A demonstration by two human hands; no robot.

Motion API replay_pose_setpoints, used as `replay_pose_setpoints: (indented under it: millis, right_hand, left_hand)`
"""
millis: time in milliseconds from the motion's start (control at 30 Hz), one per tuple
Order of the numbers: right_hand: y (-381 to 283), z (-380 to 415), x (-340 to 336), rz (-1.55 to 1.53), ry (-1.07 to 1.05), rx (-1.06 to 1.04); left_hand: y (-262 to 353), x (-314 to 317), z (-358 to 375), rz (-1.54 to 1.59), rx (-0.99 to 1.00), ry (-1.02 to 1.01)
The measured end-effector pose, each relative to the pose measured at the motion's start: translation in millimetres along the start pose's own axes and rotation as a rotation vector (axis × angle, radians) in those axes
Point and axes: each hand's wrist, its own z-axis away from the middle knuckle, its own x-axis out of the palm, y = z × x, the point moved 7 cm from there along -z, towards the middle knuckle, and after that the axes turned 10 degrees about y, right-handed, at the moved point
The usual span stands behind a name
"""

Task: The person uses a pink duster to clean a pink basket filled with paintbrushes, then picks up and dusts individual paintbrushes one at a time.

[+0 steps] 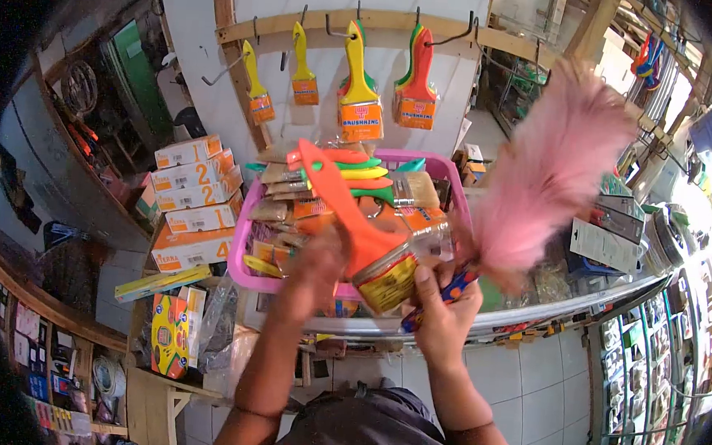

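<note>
My left hand holds a wide paintbrush with an orange handle, bristle end wrapped in clear plastic, over a pink plastic basket. The basket is full of packaged paintbrushes with orange, green and yellow handles. My right hand grips the striped handle of a pink feather duster, whose feathers point up and right past the basket's right side. Both hands are close together at the basket's near edge.
Several paintbrushes hang from hooks on a wooden rail on the wall behind. Stacked numbered boxes stand left of the basket. The basket rests on a glass counter with goods inside. Shelves crowd both sides.
</note>
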Motion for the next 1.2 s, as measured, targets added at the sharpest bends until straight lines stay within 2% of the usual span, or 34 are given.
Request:
replay_pose_setpoints:
  millis: [33,67,133,233,333,367,467,533,600,633,700,733,900,1000,1033,1133,1167,1200]
  right_hand:
    - [4,6,4,0.005,-0.02,-0.02]
    - [-1,10,7,0.117,-0.007,-0.118]
    - [-12,21,12,0.342,0.02,-0.305]
    - [11,23,-2,0.352,-0.052,-0.25]
    - [23,24,-31,0.592,-0.221,-0.363]
    - [0,26,-17,0.608,-0.303,-0.18]
    - [22,44,-30,0.606,-0.475,-0.109]
    - [26,52,-24,0.768,-0.565,-0.214]
    - [22,61,-17,0.855,-0.646,-0.353]
    - [27,57,-24,0.798,-0.604,-0.354]
    - [30,43,-37,0.765,-0.428,-0.301]
    - [30,37,-41,0.748,-0.343,-0.275]
    - [18,51,-27,0.755,-0.437,-0.558]
    - [36,33,-63,0.783,-0.195,-0.387]
    - [47,28,-75,0.651,-0.133,-0.197]
    - [25,42,-46,0.759,-0.452,-0.428]
    - [19,46,-34,0.809,-0.539,-0.611]
    - [16,39,-37,0.823,-0.442,-0.62]
  left_hand:
    - [-4,16,9,-0.045,-0.026,-0.042]
    - [21,65,20,0.004,-0.011,-0.123]
    - [16,59,18,0.111,-0.046,-0.105]
    - [11,46,8,0.233,-0.068,-0.109]
    - [7,30,1,0.172,-0.123,0.0]
    - [3,27,-2,0.183,-0.142,0.025]
    - [-14,22,-15,0.335,-0.177,0.032]
    - [-41,19,-27,0.488,-0.31,-0.235]
    - [-27,25,-22,0.458,-0.207,-0.256]
    - [-12,35,-19,0.444,-0.156,-0.265]
    - [-21,26,-17,0.558,-0.241,-0.04]
    - [-14,32,-15,0.435,-0.218,-0.012]
    - [-16,30,-15,0.51,-0.227,-0.053]
    - [-14,22,-15,0.595,-0.244,-0.088]
    - [-2,39,-13,0.562,-0.286,-0.18]
    - [-16,19,-12,0.462,-0.26,0.149]
    - [-12,34,-14,0.588,-0.329,-0.053]
    - [-4,48,-11,0.708,-0.398,-0.257]
